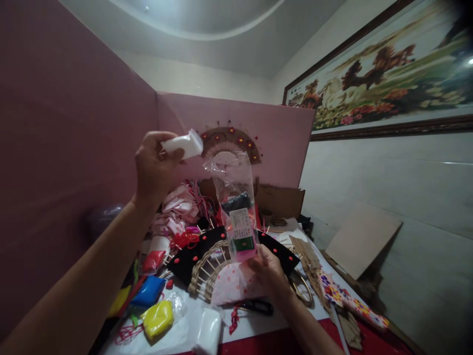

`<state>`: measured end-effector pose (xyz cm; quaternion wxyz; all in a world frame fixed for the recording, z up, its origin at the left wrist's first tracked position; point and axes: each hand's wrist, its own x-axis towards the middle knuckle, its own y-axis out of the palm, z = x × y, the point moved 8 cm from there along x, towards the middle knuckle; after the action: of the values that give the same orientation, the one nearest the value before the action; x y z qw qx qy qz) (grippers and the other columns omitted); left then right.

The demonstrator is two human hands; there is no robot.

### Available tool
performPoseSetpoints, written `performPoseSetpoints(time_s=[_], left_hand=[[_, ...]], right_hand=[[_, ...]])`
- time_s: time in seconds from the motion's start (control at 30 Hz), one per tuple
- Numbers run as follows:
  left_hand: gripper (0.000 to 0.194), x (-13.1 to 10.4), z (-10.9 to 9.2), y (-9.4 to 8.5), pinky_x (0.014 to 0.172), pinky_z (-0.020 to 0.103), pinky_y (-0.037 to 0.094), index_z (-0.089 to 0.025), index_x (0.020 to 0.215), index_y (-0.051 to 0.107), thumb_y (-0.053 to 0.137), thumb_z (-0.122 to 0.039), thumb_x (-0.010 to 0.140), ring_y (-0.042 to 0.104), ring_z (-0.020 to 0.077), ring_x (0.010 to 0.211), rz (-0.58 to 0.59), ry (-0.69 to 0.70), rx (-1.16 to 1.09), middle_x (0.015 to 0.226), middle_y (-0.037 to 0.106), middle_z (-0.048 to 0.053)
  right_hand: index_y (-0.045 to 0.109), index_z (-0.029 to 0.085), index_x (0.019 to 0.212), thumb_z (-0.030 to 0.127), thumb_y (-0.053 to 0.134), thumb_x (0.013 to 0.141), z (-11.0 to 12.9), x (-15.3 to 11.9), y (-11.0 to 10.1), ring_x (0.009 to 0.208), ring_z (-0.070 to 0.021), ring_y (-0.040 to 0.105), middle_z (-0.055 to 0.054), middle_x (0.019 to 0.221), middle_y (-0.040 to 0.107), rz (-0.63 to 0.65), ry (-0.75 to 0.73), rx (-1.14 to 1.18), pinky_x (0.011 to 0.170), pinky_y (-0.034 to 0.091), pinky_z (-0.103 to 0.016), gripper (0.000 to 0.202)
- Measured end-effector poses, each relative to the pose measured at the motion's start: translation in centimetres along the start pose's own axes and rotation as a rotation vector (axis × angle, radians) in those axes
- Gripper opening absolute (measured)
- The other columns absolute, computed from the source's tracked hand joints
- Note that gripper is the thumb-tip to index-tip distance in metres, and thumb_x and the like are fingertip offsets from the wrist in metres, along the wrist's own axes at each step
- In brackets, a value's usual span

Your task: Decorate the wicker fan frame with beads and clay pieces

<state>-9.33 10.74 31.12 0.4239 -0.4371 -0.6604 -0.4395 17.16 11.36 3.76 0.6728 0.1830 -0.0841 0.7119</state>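
Note:
Raised at the left, my left hand (pixel 155 162) pinches a small white packet (pixel 185 144). Its packet looks like the soft, clay-like packs lying on the table. My right hand (pixel 270 266) grips the lower end of a clear plastic bag (pixel 234 172), held upright. Inside the bag are a black packet (pixel 238 201), a label with print (pixel 241 222) and something green and pink near the bottom. Behind and below the bag lies a fan (pixel 207 251) with a black edge, red dots, woven cord and a pale pink centre, partly hidden by the bag and my right hand.
Blue (pixel 148 291), yellow (pixel 158 319) and white packs (pixel 209 329) lie at the front left. Crumpled pink cloth (pixel 179 209) is heaped behind. Scissors (pixel 301 288) and torn cardboard (pixel 314 261) lie right. Another fan (pixel 232 138) hangs on the pink partition (pixel 284 148).

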Motion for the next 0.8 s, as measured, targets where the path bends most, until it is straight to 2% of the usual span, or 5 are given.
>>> performPoseSetpoints(time_s=[0.13, 0.4, 0.53, 0.7, 0.8], left_hand=[[0.031, 1.8, -2.9, 2.6, 0.050, 0.018, 0.049, -0.015, 0.091, 0.065, 0.068, -0.001, 0.063, 0.056, 0.0057, 0.059, 0.187, -0.003, -0.001, 0.077, 0.063, -0.001], [0.010, -0.6, -0.3, 6.3, 0.055, 0.024, 0.049, -0.012, 0.079, 0.070, 0.068, -0.015, 0.070, 0.060, 0.0096, 0.056, 0.755, -0.380, 0.058, 0.068, 0.070, 0.003], [0.031, -0.6, -2.5, 6.2, 0.066, 0.027, 0.051, -0.013, 0.080, 0.071, 0.061, -0.042, 0.077, 0.063, 0.0121, 0.065, 0.669, -0.256, 0.022, 0.073, 0.072, 0.005], [0.054, -3.6, -2.7, 8.4, 0.063, 0.027, 0.050, -0.012, 0.071, 0.071, 0.049, -0.061, 0.077, 0.065, 0.0160, 0.065, 1.008, -0.334, 0.123, 0.072, 0.072, 0.009], [0.058, -2.7, -2.7, 7.8, 0.061, 0.028, 0.049, -0.012, 0.074, 0.071, 0.046, -0.064, 0.077, 0.065, 0.0164, 0.062, 0.821, -0.292, 0.181, 0.071, 0.072, 0.010]], right_hand=[[0.064, 0.017, 0.097, 0.055, 0.073, 0.060, 0.4, 0.0, 0.2, 0.068, -0.0173, 0.058, -0.005, 0.083, 0.066, 0.028, -0.004, -0.064, 0.056, 0.044, -0.024, 0.054], [0.064, 0.017, 0.100, 0.051, 0.075, 0.060, 0.8, -0.4, 1.1, 0.069, -0.0176, 0.057, -0.005, 0.084, 0.066, 0.061, 0.013, -0.010, 0.056, 0.044, -0.024, 0.054], [0.063, 0.017, 0.099, 0.053, 0.073, 0.061, 0.4, -0.3, 0.9, 0.066, -0.0163, 0.056, -0.004, 0.080, 0.065, 0.068, 0.025, -0.006, 0.055, 0.043, -0.023, 0.053], [0.062, 0.017, 0.104, 0.052, 0.075, 0.059, 0.0, -0.1, 0.6, 0.065, -0.0156, 0.056, -0.005, 0.084, 0.065, 0.060, 0.029, 0.015, 0.055, 0.043, -0.023, 0.058], [0.061, 0.017, 0.104, 0.052, 0.075, 0.060, -0.1, 0.0, 0.7, 0.065, -0.0161, 0.056, -0.005, 0.084, 0.065, 0.078, 0.021, 0.035, 0.055, 0.043, -0.024, 0.058]])
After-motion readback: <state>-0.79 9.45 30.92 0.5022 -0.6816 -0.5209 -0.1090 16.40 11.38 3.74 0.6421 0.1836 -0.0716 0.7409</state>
